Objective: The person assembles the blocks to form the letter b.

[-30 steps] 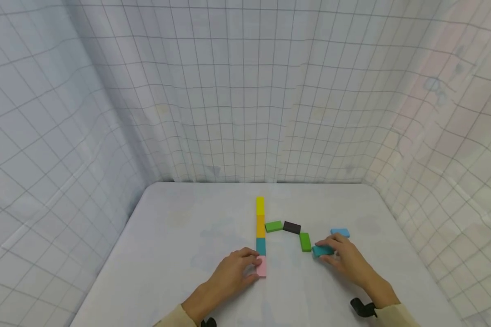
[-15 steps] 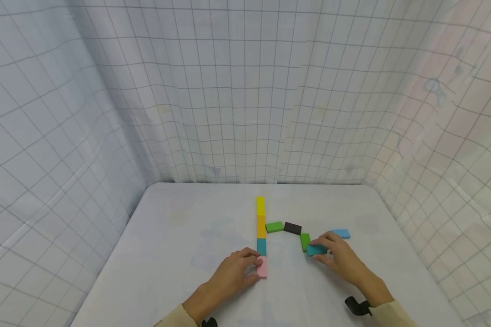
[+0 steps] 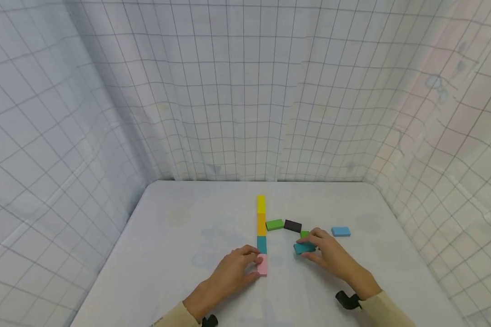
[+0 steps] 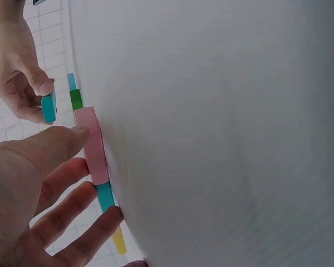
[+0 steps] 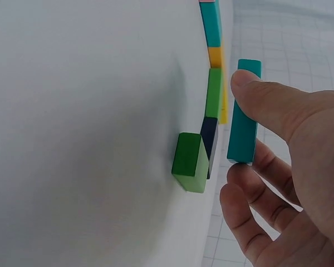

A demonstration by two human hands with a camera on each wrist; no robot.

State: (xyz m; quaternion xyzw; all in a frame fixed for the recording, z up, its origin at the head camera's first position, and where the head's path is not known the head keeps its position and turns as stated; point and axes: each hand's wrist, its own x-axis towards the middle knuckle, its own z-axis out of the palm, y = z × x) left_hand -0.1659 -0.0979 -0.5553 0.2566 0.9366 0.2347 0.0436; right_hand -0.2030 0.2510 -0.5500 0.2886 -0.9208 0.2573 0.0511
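My right hand (image 3: 331,255) pinches a teal block (image 5: 245,119) between thumb and fingers. The right wrist view has it lifted off the table, apart from the row of blocks. My left hand (image 3: 232,272) holds a pink block (image 4: 93,146) at the near end of a straight line, its thumb on one side and fingers along the other. Beyond the pink one, that line runs through another teal block (image 3: 261,244), an orange block (image 3: 261,224) and a yellow block (image 3: 261,204). A green block (image 5: 190,161) is partly hidden behind the right hand in the head view.
From the orange block a second green block (image 3: 274,225) and a black block (image 3: 293,225) branch off to the right. A light blue block (image 3: 341,231) lies alone farther right. Gridded white curtains (image 3: 245,91) surround the white table (image 3: 167,240) at the back and sides.
My right hand has carried the teal block leftward, from right of the nearer green block to in front of it. The left hand stays at the pink block.
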